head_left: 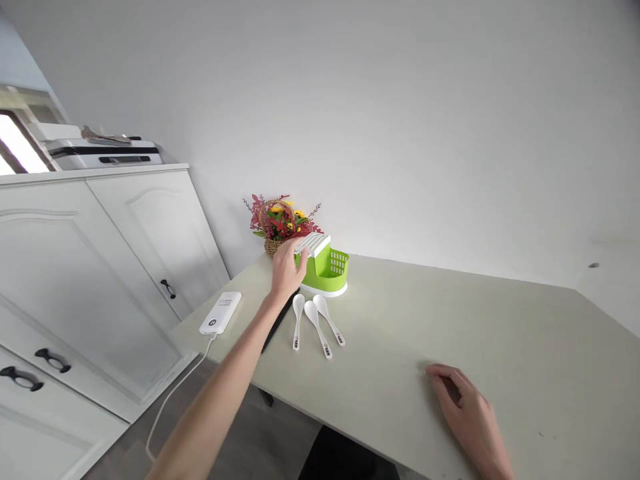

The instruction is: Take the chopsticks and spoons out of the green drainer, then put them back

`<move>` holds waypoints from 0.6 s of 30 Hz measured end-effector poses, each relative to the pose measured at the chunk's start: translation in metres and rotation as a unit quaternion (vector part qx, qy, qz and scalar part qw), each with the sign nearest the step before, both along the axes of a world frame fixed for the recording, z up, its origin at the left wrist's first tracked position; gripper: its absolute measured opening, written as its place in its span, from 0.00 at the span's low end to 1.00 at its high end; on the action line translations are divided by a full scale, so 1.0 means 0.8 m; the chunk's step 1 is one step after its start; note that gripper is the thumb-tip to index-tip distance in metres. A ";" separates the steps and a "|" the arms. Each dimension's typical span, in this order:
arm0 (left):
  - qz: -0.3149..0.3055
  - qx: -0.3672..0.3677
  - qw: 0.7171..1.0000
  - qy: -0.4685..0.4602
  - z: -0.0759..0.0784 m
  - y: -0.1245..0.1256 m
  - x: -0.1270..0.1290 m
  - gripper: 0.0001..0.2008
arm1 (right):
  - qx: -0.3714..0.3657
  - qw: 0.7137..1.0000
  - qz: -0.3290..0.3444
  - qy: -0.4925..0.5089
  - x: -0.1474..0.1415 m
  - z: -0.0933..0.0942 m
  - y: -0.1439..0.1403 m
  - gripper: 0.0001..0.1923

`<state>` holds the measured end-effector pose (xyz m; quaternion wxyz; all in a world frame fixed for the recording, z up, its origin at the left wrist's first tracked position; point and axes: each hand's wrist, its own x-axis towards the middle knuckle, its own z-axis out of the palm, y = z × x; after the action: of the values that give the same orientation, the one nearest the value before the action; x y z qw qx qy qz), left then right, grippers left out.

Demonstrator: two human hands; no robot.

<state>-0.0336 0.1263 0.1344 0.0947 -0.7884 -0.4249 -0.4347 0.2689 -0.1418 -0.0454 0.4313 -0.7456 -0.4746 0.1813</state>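
Observation:
My left hand (pixel 287 270) reaches to the far side of the table, its fingers closed around the left end of a green and white cutlery holder (pixel 324 283). The holder stands upright, with a slotted white top, a green basket-like side and a white base. Three white spoons (pixel 315 320) lie in front of it, handles toward me. Beside them a long black object (pixel 280 322) lies partly under my left forearm; I cannot make out its kind. My right hand (pixel 465 410) rests on the table at the front right, fingers curled against the thumb, nothing visible in it.
Behind the holder, a wicker basket of artificial flowers (pixel 283 223) stands by the wall. A white power bank (pixel 221 313) with a cable (pixel 175 393) hanging off the edge lies on the left of the table (pixel 400 320). White cabinets (pixel 115 267) stand left, a printer (pixel 107 155) on top.

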 end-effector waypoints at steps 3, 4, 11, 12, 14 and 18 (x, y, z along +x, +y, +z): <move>0.043 -0.035 0.997 -0.058 -0.029 -0.055 -0.031 0.13 | 0.006 1.000 -0.001 -0.005 -0.001 0.002 0.000 0.18; 0.057 -0.059 0.995 -0.052 -0.042 -0.070 -0.046 0.12 | 0.009 1.000 0.001 -0.008 -0.001 0.002 0.000 0.18; 0.138 -0.197 0.969 0.051 -0.124 -0.107 -0.163 0.15 | 0.011 1.000 0.005 -0.012 0.002 -0.001 -0.001 0.18; 0.143 -0.207 0.966 0.057 -0.131 -0.105 -0.175 0.16 | 0.009 1.000 0.004 -0.012 0.002 -0.001 -0.002 0.18; 0.143 -0.231 0.960 0.059 -0.141 -0.103 -0.191 0.17 | 0.007 1.000 0.002 -0.013 0.002 -0.001 -0.002 0.19; 0.128 -0.288 0.947 0.056 -0.146 -0.102 -0.197 0.18 | -0.001 1.000 0.004 -0.020 0.004 -0.003 -0.003 0.18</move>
<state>-0.1913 0.0445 0.0176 -0.0580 -0.7439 -0.6238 -0.2328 0.2721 -0.1444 -0.0479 0.4205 -0.7477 -0.4858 0.1680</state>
